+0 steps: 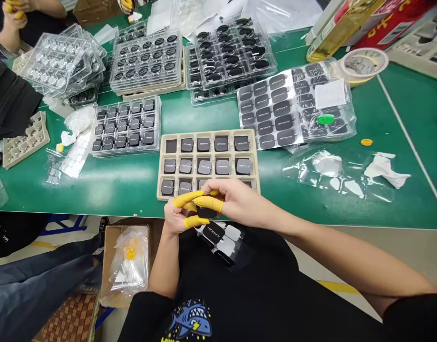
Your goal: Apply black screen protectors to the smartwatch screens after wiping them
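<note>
A small dark square piece [205, 213] is pinched between both my hands, over the table's front edge. My left hand [175, 214], in yellow finger cots, grips it from the left; my right hand [236, 202], also with yellow cots, closes on it from the right. Fingers cover much of the piece. Just beyond my hands lies a beige tray [160, 164] of similar dark square pieces, many with a printed label. Its top left pocket holds no such piece, and my hands hide part of the front row. Below my hands, a sticker strip [221, 240] with black and white labels rests against my black shirt.
Label sheets [270, 111] lie right of the tray, with clear plastic [350, 178] and a tape roll [364, 64] beyond. Clear trays [147, 61] stand stacked at the back. A filled clear tray [125, 126] lies left. Below is a cardboard box [109, 266]. Another person's hand [14, 19] shows top left.
</note>
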`<state>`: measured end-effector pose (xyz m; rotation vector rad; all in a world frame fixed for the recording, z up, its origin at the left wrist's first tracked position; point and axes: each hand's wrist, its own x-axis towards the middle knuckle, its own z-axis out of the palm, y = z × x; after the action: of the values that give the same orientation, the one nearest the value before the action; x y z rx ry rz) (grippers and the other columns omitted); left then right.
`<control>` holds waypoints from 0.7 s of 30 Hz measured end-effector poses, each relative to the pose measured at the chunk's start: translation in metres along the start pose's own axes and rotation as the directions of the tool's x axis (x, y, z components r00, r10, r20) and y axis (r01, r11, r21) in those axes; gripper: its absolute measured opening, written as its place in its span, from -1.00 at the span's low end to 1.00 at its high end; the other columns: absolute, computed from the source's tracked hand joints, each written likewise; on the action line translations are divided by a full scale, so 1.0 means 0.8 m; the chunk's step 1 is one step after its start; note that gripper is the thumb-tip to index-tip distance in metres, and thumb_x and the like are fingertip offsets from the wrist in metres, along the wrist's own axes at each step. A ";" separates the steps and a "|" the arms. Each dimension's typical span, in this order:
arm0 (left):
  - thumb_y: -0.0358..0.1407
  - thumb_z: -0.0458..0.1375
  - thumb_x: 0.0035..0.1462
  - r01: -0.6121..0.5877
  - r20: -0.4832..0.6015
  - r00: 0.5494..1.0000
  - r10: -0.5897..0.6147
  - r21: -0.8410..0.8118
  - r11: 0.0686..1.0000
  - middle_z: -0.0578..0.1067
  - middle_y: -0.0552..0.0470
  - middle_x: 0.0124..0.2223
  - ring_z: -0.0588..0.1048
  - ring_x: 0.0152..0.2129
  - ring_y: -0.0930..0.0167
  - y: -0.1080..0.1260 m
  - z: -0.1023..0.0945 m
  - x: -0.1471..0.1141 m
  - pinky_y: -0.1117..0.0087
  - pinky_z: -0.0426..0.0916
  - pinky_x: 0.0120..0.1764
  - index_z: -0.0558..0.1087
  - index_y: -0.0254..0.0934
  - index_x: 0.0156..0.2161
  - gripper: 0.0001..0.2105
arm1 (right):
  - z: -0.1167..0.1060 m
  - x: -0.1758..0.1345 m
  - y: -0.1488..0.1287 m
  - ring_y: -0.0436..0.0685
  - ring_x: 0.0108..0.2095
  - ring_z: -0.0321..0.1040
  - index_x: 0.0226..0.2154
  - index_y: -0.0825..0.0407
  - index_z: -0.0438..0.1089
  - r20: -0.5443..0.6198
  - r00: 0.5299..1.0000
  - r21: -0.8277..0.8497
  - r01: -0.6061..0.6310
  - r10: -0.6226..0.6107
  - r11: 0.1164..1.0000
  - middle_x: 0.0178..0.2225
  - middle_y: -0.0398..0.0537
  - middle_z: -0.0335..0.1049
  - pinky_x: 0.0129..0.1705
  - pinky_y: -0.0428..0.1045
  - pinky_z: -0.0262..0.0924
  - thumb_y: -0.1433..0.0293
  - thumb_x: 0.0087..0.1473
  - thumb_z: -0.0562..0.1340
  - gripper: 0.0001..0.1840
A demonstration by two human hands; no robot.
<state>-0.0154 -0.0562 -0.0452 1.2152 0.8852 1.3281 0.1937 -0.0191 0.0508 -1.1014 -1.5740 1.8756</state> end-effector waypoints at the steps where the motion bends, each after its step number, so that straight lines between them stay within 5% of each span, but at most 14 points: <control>1: -0.02 0.74 -0.27 -0.014 -0.009 1.000 0.014 -0.016 1.000 0.53 0.16 -0.53 0.44 -0.62 0.52 0.000 -0.001 -0.001 0.49 0.47 -0.45 0.82 -0.22 -0.03 -0.36 | 0.002 0.003 0.000 0.02 -0.46 0.16 -0.32 -0.02 0.41 0.008 1.000 -0.013 0.011 -0.011 1.000 -0.45 -0.23 0.30 -0.42 -0.03 0.07 -0.17 0.21 0.44 -0.43; 4: -0.09 0.73 -0.17 -0.021 -0.121 0.993 0.015 -0.047 0.999 0.47 0.22 -0.57 0.40 -0.66 0.56 0.003 -0.006 -0.003 0.54 0.42 -0.50 0.78 -0.20 0.08 -0.35 | 0.001 0.026 -0.002 0.06 -0.41 0.26 -0.25 -0.02 0.42 0.019 0.997 -0.062 0.082 -0.081 0.995 -0.39 -0.18 0.41 -0.34 -0.01 0.16 -0.07 0.34 0.35 -0.54; 7: -0.05 0.70 -0.08 -0.022 -0.303 0.953 -0.003 -0.081 0.996 0.49 0.22 -0.56 0.46 -0.66 0.53 0.013 -0.021 -0.007 0.52 0.47 -0.49 0.71 -0.18 0.21 -0.28 | -0.014 0.083 -0.010 0.11 -0.30 0.35 -0.23 -0.03 0.38 -0.110 0.972 -0.292 0.167 -0.206 0.942 -0.29 -0.11 0.50 -0.22 0.02 0.22 0.11 0.44 0.22 -0.71; 10: -0.01 0.67 -0.03 -0.074 -0.380 0.925 0.016 -0.139 0.987 0.44 0.25 -0.60 0.43 -0.71 0.54 0.028 -0.041 -0.015 0.52 0.47 -0.52 0.70 -0.19 0.21 -0.29 | -0.029 0.162 -0.016 0.17 -0.20 0.36 -0.10 -0.01 0.39 -0.259 0.928 -0.579 0.072 -0.267 0.812 -0.17 0.01 0.55 -0.10 0.07 0.22 0.28 0.50 0.11 -0.82; 14: 0.00 0.62 0.06 -0.146 -0.429 0.902 0.054 -0.185 0.972 0.35 0.28 -0.64 0.29 -0.76 0.58 0.045 -0.065 -0.030 0.57 0.36 -0.63 0.71 -0.20 0.14 -0.41 | -0.021 0.242 -0.006 0.41 0.08 0.33 -0.12 0.03 0.48 -0.265 0.925 -0.690 0.014 -0.271 0.724 -0.03 0.26 0.55 0.11 0.24 0.19 0.33 0.47 0.17 -0.81; 18: 0.04 0.61 0.05 -0.145 -0.451 0.891 0.053 -0.171 0.975 0.33 0.25 -0.64 0.24 -0.75 0.60 0.048 -0.088 -0.041 0.56 0.34 -0.63 0.74 -0.25 -0.10 -0.55 | -0.002 0.268 0.007 0.62 0.36 0.13 0.00 0.10 0.53 -0.275 0.911 -0.764 -0.014 -0.306 0.646 0.23 0.49 0.43 0.32 0.45 0.05 0.27 0.46 0.26 -0.75; 21: 0.07 0.63 -0.01 -0.090 -0.470 0.883 -0.012 -0.194 0.977 0.32 0.24 -0.63 0.26 -0.73 0.59 0.041 -0.108 -0.042 0.55 0.32 -0.62 0.74 -0.28 -0.15 -0.50 | -0.015 0.260 0.002 0.70 0.43 0.08 0.27 0.18 0.41 -0.325 0.882 -0.780 -0.047 -0.340 0.623 0.38 0.60 0.28 0.39 0.52 0.01 0.19 0.44 0.31 -0.47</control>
<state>-0.1096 -0.0824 -0.0362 0.7556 1.0268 1.7430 0.0837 0.1465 -0.0105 -1.5300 -2.1348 0.6665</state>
